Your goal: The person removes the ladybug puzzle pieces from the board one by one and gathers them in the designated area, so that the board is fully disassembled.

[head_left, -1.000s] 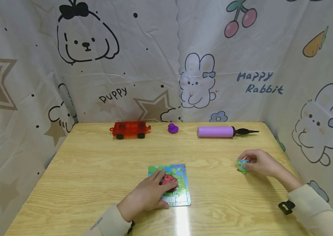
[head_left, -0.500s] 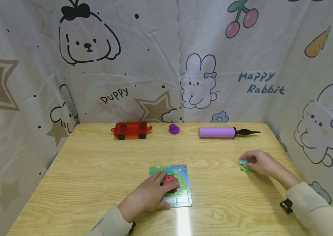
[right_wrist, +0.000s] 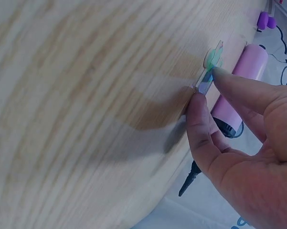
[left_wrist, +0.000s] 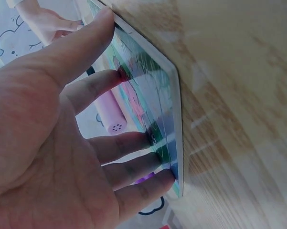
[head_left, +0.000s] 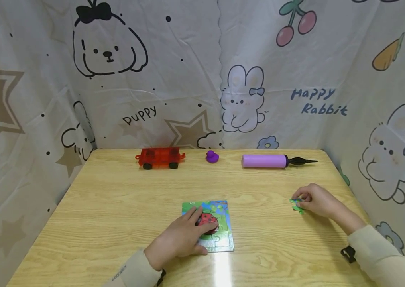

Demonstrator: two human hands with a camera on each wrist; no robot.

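Right hand point(head_left: 318, 200) first: a little puzzle piece point(head_left: 296, 205) is pinched between thumb and fingers, off to the right of the ladybug puzzle point(head_left: 222, 223), which is touched by the left hand point(head_left: 181, 236), fingers spread pretty loosely. Behind that puzzle, a red wagon point(head_left: 160, 158), purple duck point(head_left: 212, 157) and lilac pump point(head_left: 264, 161) are lined up.

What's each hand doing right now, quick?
Left hand: open, fingertips on the ladybug puzzle.
Right hand: holding a small puzzle piece, pinched.
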